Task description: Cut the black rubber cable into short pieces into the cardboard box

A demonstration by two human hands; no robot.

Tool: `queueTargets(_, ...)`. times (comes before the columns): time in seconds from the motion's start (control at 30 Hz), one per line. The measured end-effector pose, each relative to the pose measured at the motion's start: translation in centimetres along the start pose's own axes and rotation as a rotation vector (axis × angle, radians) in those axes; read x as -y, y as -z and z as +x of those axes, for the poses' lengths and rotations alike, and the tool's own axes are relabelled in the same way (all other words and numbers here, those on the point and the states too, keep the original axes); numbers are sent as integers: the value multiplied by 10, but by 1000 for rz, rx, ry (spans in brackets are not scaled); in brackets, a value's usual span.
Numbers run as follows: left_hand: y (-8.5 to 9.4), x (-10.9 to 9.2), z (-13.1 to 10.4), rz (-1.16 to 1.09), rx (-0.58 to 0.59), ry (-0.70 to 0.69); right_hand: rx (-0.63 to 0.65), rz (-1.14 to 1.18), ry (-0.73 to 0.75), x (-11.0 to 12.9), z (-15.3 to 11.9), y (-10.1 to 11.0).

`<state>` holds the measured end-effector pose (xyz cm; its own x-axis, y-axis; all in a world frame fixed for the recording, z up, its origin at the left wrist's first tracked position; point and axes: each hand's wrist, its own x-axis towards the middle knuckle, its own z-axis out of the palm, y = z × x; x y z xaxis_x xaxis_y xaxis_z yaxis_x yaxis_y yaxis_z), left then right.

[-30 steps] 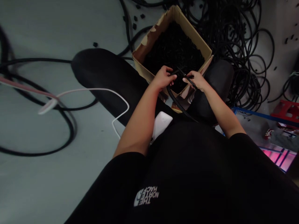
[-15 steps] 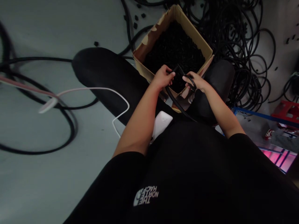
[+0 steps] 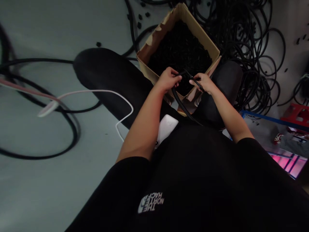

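Observation:
My left hand (image 3: 169, 79) is closed on a black rubber hose (image 3: 180, 101), whose length drops from my fingers toward my lap. The hose's short end points right, over the box. My right hand (image 3: 204, 83) grips black-handled scissors (image 3: 196, 81), and their blades reach left to the hose end. Below both hands stands an open cardboard box (image 3: 205, 40) between my legs, holding many small black cut pieces (image 3: 181, 48).
Black hose lies in a big tangle (image 3: 241, 42) on the right and in wide loops (image 3: 74, 129) at left. A white power bank (image 3: 167, 127) with a white cable (image 3: 113, 92) rests in my lap. A red stool (image 3: 295, 116) stands at far right.
The scissors' handles have come closer together in my right hand, and the blades now sit at the hose end. My left hand has barely moved.

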<state>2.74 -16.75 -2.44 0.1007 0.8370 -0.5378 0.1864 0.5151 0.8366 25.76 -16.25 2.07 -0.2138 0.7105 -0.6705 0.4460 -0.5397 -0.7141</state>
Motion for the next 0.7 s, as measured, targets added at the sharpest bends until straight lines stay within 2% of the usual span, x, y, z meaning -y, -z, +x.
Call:
queueTargets(0.13, 2, 5, 6, 33, -38, -1, -87, -37, -20, -2, -3, -1)
queueTargets(0.27, 3, 5, 7, 40, -59, -3, -56, 3, -24, 1, -4, -4)
queueTargets(0.4, 3, 3, 6, 34, -50, -35, 17, 49, -90, 6, -4, -7)
queueTargets(0.5, 3, 5, 6, 37, -15, -41, 70, 62, -114, 9, -6, -8)
queueTargets(0.7, 4, 12, 11, -8, 61, -85, 86, 47, -77, 11, -9, -3)
